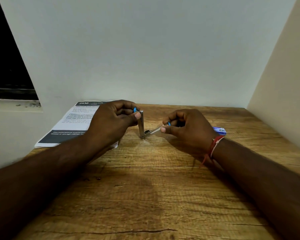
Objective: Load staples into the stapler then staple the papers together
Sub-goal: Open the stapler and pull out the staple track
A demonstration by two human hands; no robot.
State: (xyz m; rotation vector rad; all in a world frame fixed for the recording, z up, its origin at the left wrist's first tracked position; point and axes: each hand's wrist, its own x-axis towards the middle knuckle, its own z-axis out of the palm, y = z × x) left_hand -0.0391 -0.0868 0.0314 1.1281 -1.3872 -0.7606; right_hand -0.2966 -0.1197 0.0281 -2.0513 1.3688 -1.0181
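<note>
Chrome shows at the centre of the frame, where the stapler (142, 126) is swung open into an L with its hinge resting on the wooden surface (145, 187). One arm stands nearly upright, and the left hand (111, 120) pinches its blue-tipped top between thumb and curled fingers. The other arm slopes low toward the right, where the right hand (185, 129) pinches its blue end the same way. Both hands are thus clamped on the stapler, one on each arm, set apart by the open tool. Papers (71, 123) lie in a printed stack at middle left, partly under the left forearm and near the stapler. A small blue-and-white box (220, 130), likely the staples, peeks out behind the right wrist at middle right. I judge the step in hand to be the loading: the tool is opened for it, but whether the channel already holds a strip is too small to tell. If it is bare, the next move calls for freeing the right hand to fetch a strip from the box. The strip then has to be seated in the channel while the left hand steadies the tool, and the arms closed until they latch. Stapling the papers is not yet begun.
</note>
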